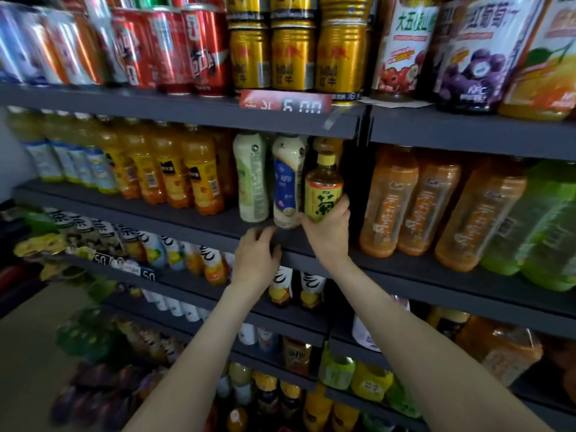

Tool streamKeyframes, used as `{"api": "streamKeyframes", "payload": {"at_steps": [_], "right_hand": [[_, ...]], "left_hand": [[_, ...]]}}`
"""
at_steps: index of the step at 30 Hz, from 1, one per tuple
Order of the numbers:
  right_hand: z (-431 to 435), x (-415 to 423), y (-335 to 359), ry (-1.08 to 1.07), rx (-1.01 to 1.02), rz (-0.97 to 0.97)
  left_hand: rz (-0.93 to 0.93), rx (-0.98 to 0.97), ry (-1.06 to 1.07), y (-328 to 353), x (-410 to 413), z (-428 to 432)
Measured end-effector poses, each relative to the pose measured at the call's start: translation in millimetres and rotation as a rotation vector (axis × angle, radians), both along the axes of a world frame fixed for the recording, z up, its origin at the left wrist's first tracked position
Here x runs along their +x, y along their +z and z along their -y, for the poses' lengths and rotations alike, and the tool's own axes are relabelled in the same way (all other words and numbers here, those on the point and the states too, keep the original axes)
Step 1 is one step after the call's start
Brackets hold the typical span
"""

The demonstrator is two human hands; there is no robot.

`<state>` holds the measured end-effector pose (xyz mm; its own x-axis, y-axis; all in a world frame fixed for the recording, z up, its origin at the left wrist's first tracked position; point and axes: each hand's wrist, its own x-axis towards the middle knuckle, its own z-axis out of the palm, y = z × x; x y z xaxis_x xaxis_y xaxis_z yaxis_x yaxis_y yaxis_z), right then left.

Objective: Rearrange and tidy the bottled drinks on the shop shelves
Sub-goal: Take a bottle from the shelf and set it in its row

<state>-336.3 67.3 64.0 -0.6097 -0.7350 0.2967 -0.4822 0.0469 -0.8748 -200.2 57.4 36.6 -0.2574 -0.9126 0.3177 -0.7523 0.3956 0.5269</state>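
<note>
The right hand is clamped around the lower part of a yellow-labelled tea bottle, holding it upright at the right end of the second shelf, just beside a white bottle with a blue label. The left hand hangs with loosely curled, parted fingers at the shelf's near edge, just below that white bottle and gripping nothing. A pale green-labelled bottle stands left of the white one, with orange juice bottles further left.
</note>
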Motion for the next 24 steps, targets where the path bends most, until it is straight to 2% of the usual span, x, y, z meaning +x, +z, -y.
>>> {"api": "streamKeyframes", "payload": {"at_steps": [3,7,12,15,19,24], "right_hand": [[-1.2,-6.4,3.2,-0.05,0.029,-0.06],[-36.4,-6.8,-0.2,-0.011,-0.068,-0.077],[-96.0,-18.5,4.1,0.092,-0.144,0.009],[-135.6,-40.1,12.1,0.105,-0.098,0.09],[-201.9,-85.7,10.7,0.084,-0.04,0.151],[-304.6,-158.1,-9.3,-0.117,0.016,0.156]], "left_hand": [[-0.055,-0.033,-0.033,1.6,3.3,-1.8],[-0.181,0.012,-0.174,6.4,-2.3,-14.7],[-0.354,0.127,-0.435,18.4,-30.6,-54.4],[-0.456,0.166,-0.533,21.2,-56.2,-84.4],[-0.416,0.201,-0.606,15.6,-107.7,-134.6],[-0.358,0.264,-0.772,-4.1,-195.5,-221.2]]}}
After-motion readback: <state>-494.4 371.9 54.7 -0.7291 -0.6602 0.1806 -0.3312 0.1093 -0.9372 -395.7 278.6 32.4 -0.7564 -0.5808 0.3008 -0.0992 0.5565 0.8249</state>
